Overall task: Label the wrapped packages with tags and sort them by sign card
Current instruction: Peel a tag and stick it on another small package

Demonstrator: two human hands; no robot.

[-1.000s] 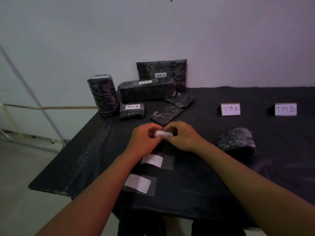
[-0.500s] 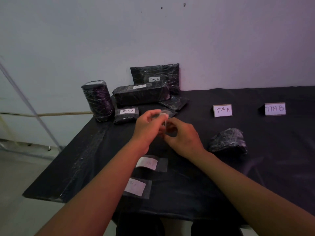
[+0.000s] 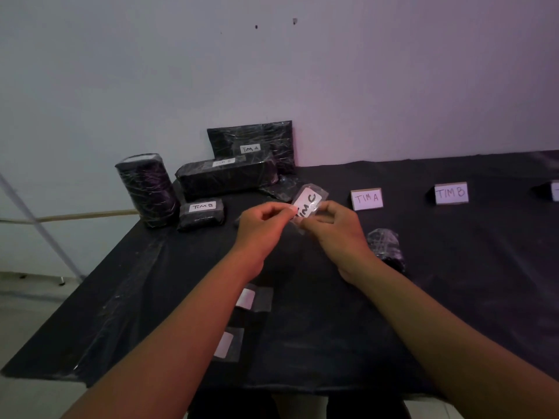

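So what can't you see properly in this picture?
- Third sign card, head view: cut off by the right edge, unreadable.
- Two spare tags on the table: partly hidden by the left arm, writing unreadable.
- Tag held by both hands: first letter covered by fingers.

A white tag (image 3: 308,203) in clear tape, pinched between the left hand (image 3: 262,225) and right hand (image 3: 334,229), reads "TIM C". Right of this tag stand two sign cards, "TIM A" (image 3: 366,199) and, farther right, "TIM B" (image 3: 451,193). Left of the tag, a small wrapped package (image 3: 201,214) is labelled "TIM B", and a flat package (image 3: 252,145) against the wall behind is labelled "TIM A".
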